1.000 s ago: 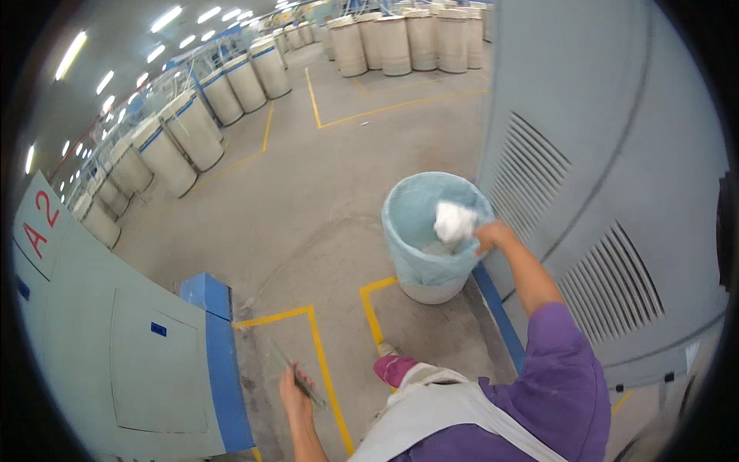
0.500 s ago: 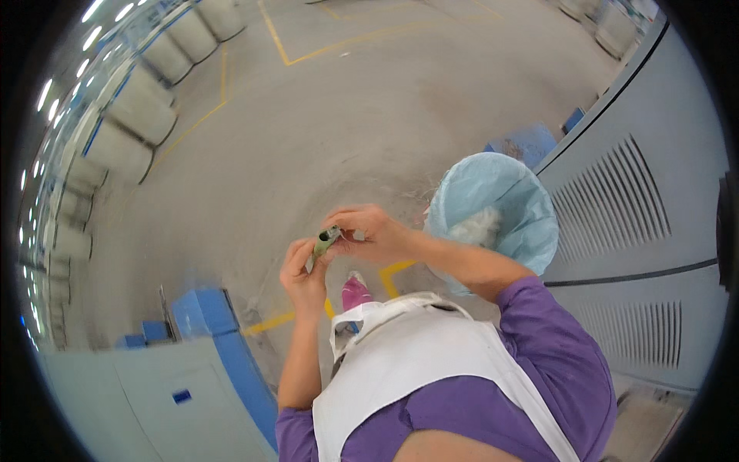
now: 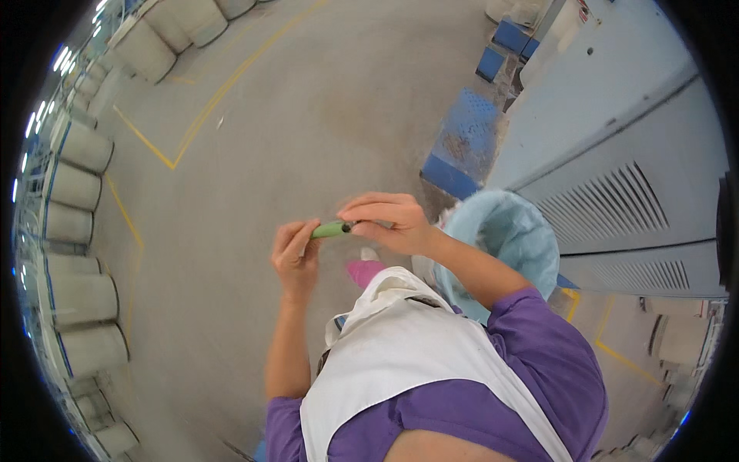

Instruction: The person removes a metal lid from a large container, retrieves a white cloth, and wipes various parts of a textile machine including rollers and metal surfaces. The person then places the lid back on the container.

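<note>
Between my hands, in front of my white apron, lies a slim green tube [image 3: 331,229] with a dark end, nearly level. My left hand [image 3: 295,256] is closed round its left end, thumb and fingers gripping it. At the dark right end, the thumb and fingertips of my right hand [image 3: 391,222] pinch together and touch it. Whether a thread or some fluff is between those fingertips is too small to make out. Just below my right forearm stands a round bin [image 3: 531,231] with a light-blue liner; part of it is hidden by my arm.
A grey machine cabinet [image 3: 616,192] with vent slots runs along the right. Beside it is a blue step [image 3: 466,131] with a dirty patch. Several big pale drums [image 3: 85,289] line the left side. Yellow lines [image 3: 171,163] mark the grey floor.
My view has swung round, bringing the blue step nearer and taking the pale cabinet at lower left out of sight. The green tube has tipped from slanted to nearly level; both hands remain on it.
</note>
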The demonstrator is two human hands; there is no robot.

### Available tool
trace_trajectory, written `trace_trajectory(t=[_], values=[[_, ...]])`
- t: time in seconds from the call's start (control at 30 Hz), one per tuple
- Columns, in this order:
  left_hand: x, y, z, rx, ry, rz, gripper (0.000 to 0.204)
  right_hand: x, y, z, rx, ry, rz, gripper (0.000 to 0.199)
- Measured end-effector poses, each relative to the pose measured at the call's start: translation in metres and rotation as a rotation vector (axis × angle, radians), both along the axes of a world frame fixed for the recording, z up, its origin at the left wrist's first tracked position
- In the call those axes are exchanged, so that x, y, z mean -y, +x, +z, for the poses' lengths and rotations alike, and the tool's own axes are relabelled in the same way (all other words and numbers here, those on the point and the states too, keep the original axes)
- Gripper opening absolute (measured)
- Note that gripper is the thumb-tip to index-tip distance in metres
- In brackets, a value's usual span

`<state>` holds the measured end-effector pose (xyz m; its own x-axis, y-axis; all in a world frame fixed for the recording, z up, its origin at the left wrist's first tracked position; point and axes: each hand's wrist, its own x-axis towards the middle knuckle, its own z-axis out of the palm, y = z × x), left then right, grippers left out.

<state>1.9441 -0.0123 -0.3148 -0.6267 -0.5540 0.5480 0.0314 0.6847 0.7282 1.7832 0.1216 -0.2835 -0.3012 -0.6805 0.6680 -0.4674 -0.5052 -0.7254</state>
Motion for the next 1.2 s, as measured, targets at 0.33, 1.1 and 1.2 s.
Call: trace_trajectory(t=[0.33,1.1,1.2], values=[[0.207,-0.246,0.015,0.025,-0.084,-0.149,0.031,0.128,-0.298,-0.003,-0.206,0.926,-0.345,0.037],[0.338,-0.942,0.262,-0.269,0.438,-1.371,0.011,0.143,-0.801,0.031,0.075,0.360,-1.689,0.035],[0.314,-1.019,0.313,-0.318,0.330,-1.684,0.011,0.118,-0.884,0.084,0.010,0.407,-1.762,0.037]])
